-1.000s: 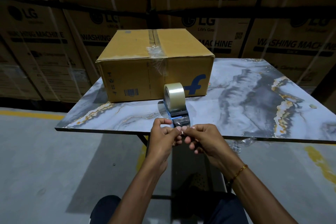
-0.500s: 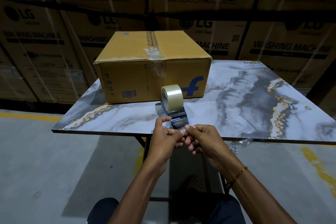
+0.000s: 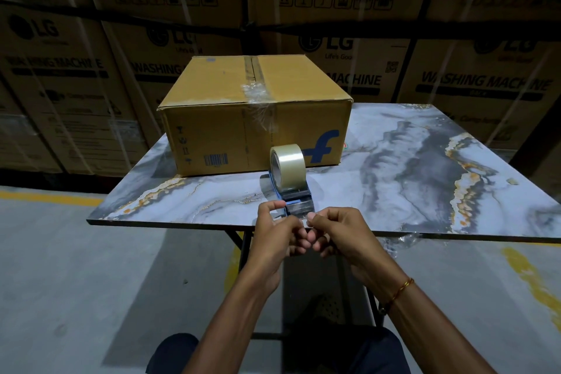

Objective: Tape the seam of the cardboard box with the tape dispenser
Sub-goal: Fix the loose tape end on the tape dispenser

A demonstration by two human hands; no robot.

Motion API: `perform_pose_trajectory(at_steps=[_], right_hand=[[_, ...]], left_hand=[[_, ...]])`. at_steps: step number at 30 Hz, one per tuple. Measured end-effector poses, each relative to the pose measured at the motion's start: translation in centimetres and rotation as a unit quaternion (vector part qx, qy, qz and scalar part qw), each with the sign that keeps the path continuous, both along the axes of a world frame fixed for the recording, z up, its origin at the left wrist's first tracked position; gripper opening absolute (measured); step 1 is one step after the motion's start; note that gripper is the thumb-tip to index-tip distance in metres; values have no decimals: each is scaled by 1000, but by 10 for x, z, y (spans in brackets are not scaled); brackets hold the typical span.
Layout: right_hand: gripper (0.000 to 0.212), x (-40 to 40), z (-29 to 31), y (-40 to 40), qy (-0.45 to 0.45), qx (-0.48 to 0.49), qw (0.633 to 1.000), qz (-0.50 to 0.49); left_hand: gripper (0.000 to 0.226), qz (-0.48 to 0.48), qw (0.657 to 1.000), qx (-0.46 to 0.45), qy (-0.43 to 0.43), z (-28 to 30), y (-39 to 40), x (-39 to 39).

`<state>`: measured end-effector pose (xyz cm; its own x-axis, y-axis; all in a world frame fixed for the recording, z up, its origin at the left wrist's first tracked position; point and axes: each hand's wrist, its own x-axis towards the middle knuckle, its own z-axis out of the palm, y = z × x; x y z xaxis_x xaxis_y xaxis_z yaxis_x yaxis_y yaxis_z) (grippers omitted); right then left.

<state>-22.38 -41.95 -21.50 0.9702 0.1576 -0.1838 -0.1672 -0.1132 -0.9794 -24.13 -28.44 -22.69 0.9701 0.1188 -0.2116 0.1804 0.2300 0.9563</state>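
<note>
Pinching at the near table edge, my left hand and right hand meet fingertip to fingertip, curled on the clear tape end at the tape dispenser mouth (exact grip too small to tell). Dispenser stands on the marbled table, roll upright, just in front of the cardboard box. Box seam carries crumpled tape; washing-machine cartons stacked behind.

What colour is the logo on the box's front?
Blue, on the cardboard box, clear in the head view.
</note>
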Motion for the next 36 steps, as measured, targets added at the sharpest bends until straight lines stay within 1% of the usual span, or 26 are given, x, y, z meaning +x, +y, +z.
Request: perform_pose_trajectory(at_steps=[5, 8, 12, 16, 19, 21, 23, 25, 26, 28, 30, 31, 33, 36], right_hand=[[32, 2, -1, -1, 11, 2, 1000, -5], [31, 5, -3, 0, 20, 9, 1000, 0], [35, 4, -5, -2, 9, 8, 1000, -4], [32, 6, -3, -16, 6, 24, 999, -31], [30, 8, 1, -28, -24, 5, 999, -27], [28, 10, 2, -28, -62, -14, 998, -21], [17, 14, 2, -25, -108, -36, 993, -20], [8, 20, 2, -22, -136, -55, 989, -17], [9, 24, 1, -20, -146, -64, 987, -15], [20, 34, -1, -15, -159, -96, 983, -12], [32, 44, -3, -8, -160, -126, 979, -1], [35, 48, -3, -5, -159, -133, 978, 9], [37, 55, -5, 0, -155, -137, 978, 34], [44, 62, -4, 3, -138, -141, 979, 60]], left_hand=[[40, 21, 1000, -3, -7, -6, 1, -1], [46, 18, 999, 17, -26, -6, 1, -2], [48, 10, 999, 25, -38, -6, 3, -3], [43, -4, 999, 36, -30, -8, 13, -4], [36, -5, 999, 49, -23, -8, 16, -7], [32, -7, 998, 57, -19, -7, 17, -7], [22, -6, 997, 71, -10, -6, 21, -8], [12, 9, 994, 105, -3, -5, 25, -8], [14, 26, 991, 132, -9, -5, 27, -8], [17, 78, 980, 181, -38, -4, 29, -5], [15, 124, 962, 233, -74, 1, 31, 4], [15, 130, 953, 261, -88, 4, 33, 9], [26, 95, 946, 295, -95, 12, 33, 20], [39, 19, 953, 290, -92, 18, 31, 31]])
